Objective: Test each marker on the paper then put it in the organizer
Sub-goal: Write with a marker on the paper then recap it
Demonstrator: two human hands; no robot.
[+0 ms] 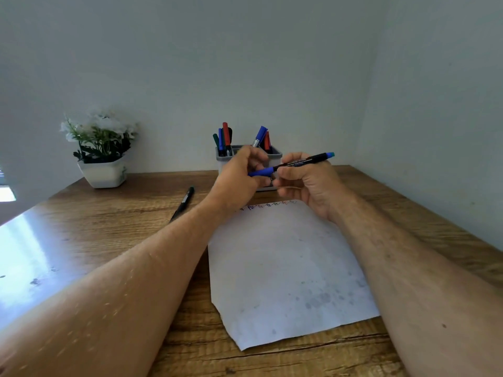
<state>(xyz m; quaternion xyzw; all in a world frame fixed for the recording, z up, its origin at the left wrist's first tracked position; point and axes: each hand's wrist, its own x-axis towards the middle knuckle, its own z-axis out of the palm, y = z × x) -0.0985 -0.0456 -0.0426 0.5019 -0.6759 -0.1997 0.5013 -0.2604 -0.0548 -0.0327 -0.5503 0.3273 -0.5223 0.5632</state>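
I hold a blue marker level above the far edge of the white paper. My left hand grips its blue cap end, and my right hand grips the black barrel. The cap sits on the marker. A row of small coloured scribbles runs along the paper's far edge. Behind my hands stands the grey organizer with several markers upright in its compartments. A black marker lies on the table to the left of my left forearm.
A white pot with white flowers stands at the back left of the wooden table. Walls close off the back and the right side. Glare from a window falls on the table's left part.
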